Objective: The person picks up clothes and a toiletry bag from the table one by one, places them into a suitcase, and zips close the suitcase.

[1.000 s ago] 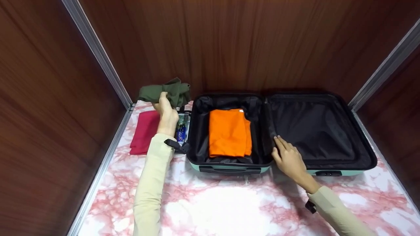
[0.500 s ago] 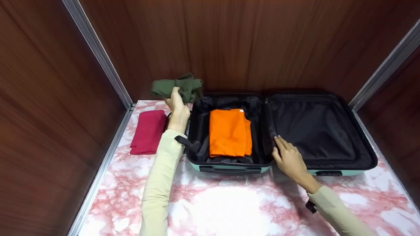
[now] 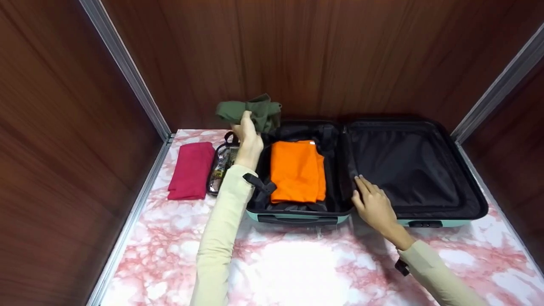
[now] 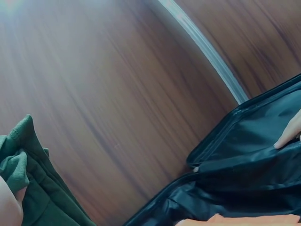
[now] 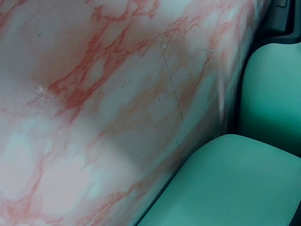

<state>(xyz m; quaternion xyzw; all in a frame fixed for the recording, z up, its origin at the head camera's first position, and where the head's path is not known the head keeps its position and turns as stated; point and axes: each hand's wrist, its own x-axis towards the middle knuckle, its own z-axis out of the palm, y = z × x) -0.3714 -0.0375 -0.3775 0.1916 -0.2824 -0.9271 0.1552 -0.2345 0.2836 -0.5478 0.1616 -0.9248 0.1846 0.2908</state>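
My left hand (image 3: pixel 248 138) grips a folded dark green garment (image 3: pixel 231 111), thumb on its near side, above the suitcase's back left corner. Part of the same garment (image 4: pixel 44 197) fills the lower left of the left wrist view. Below lies an open mint-green suitcase (image 3: pixel 408 165) with black lining. In its left half sits a folded orange garment (image 3: pixel 297 170), flat. My right hand (image 3: pixel 376 208) rests with extended fingers on the suitcase's middle edge, between the two halves. Only the mint shell (image 5: pixel 225 183) and the table show in the right wrist view; the hand is out of it.
Left of the suitcase, a folded magenta garment (image 3: pixel 191 170) lies beside a clear black-edged pouch (image 3: pixel 219 170), partly hidden by the left arm. The marbled table (image 3: pixel 161 250) runs up to wood-patterned walls (image 3: pixel 340 55) at the back and sides.
My left hand has carried the green garment rightward, from above the magenta garment and pouch to the suitcase's back left corner. More of the pouch now shows. The right hand stays put.
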